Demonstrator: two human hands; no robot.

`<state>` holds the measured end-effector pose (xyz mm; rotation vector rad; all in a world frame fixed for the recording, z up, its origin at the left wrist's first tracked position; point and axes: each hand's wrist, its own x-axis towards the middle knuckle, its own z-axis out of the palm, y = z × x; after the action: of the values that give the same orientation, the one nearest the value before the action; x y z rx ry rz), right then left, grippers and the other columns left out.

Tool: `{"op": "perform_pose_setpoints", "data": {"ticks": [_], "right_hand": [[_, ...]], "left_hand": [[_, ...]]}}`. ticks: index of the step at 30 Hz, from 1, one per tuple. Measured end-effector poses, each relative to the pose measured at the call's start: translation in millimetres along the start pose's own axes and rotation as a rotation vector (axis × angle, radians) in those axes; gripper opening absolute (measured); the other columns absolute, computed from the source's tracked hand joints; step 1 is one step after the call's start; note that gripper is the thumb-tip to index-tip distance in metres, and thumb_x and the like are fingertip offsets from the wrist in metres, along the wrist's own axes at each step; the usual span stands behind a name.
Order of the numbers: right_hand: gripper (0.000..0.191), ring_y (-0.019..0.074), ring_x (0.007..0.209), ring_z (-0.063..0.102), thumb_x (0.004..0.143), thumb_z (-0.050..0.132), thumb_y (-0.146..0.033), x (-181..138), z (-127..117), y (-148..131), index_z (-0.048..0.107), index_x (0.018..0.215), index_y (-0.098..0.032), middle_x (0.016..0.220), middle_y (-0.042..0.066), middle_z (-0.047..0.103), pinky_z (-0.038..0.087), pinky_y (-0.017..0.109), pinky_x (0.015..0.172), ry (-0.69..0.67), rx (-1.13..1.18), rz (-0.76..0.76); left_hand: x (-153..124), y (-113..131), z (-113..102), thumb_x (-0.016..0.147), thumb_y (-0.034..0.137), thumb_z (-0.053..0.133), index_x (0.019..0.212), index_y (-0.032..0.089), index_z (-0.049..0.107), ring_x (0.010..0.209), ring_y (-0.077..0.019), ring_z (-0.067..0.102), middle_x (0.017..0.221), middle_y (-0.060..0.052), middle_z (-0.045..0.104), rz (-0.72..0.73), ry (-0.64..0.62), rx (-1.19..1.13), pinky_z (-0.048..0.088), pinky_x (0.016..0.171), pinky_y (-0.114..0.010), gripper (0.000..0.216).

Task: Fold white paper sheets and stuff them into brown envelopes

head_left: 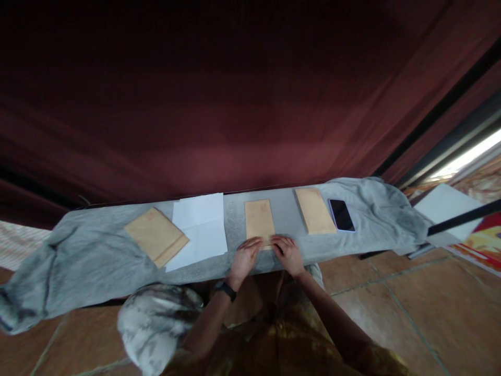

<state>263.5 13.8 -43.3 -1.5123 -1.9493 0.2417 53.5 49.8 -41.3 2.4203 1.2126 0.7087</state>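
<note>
A brown envelope (259, 218) lies lengthwise on the grey cloth (94, 256) in front of me. My left hand (246, 256) and my right hand (287, 251) rest on its near end, fingers stretched out flat and pressing down on it. A black watch (225, 289) sits on my left wrist. Neither hand grips anything.
To the left lie white paper sheets (201, 230) and a stack of brown envelopes (156, 236). To the right are another brown envelope (315, 210) and a dark phone (342, 214). A dark red curtain (219, 104) hangs behind. A white board (444, 206) stands at far right on the tiled floor.
</note>
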Motion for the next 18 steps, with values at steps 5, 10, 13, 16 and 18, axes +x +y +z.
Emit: {"op": "perform_pose_setpoints", "data": {"ticks": [5,10,13,16,18], "right_hand": [[0.037,0.0224,0.131,0.055,0.099,0.043,-0.014,-16.0,13.9,-24.4,0.063,0.129,-0.022,0.136,0.007,0.064,0.04,0.046,0.114,-0.006,-0.037,-0.095],[0.049,0.0265,0.139,0.048,0.099,0.05,-0.025,-35.2,31.0,-42.7,0.049,0.147,-0.016,0.148,0.014,0.054,0.04,0.049,0.116,-0.044,-0.114,-0.112],[0.05,0.0261,0.138,0.049,0.102,0.045,-0.026,-37.2,26.5,-34.9,0.044,0.151,-0.019,0.149,0.012,0.053,0.038,0.051,0.117,-0.029,-0.137,-0.099],[0.049,0.0256,0.137,0.051,0.103,0.043,-0.026,-35.8,15.3,-21.1,0.043,0.152,-0.021,0.149,0.011,0.053,0.037,0.051,0.118,-0.031,-0.149,-0.089],[0.05,0.0255,0.137,0.051,0.103,0.043,-0.026,-35.3,8.9,-14.2,0.042,0.153,-0.021,0.15,0.01,0.052,0.036,0.051,0.119,-0.044,-0.156,-0.092]], "left_hand": [[-0.5,3.0,-1.1,0.1,0.02,0.043,0.12,0.023,0.069,0.12,-0.0172,0.064,0.127,-0.005,0.07,-0.044,0.009,-0.017,0.053,0.106,-0.039,0.033],[-1.3,5.6,-1.8,0.098,0.017,0.043,0.123,0.022,0.068,0.123,-0.019,0.062,0.129,-0.007,0.069,-0.029,0.001,0.015,0.052,0.108,-0.042,0.035],[-2.3,3.7,-0.7,0.096,0.012,0.045,0.125,0.022,0.066,0.125,-0.0183,0.061,0.132,-0.006,0.067,-0.01,-0.025,0.041,0.051,0.109,-0.041,0.037],[-6.1,-1.2,1.6,0.094,0.008,0.044,0.125,0.023,0.065,0.126,-0.0183,0.06,0.133,-0.005,0.067,-0.021,-0.01,0.029,0.05,0.111,-0.044,0.04],[-10.2,-3.9,3.9,0.094,0.007,0.042,0.127,0.023,0.064,0.127,-0.0189,0.059,0.134,-0.006,0.066,-0.054,0.014,0.027,0.05,0.111,-0.045,0.043]]}}
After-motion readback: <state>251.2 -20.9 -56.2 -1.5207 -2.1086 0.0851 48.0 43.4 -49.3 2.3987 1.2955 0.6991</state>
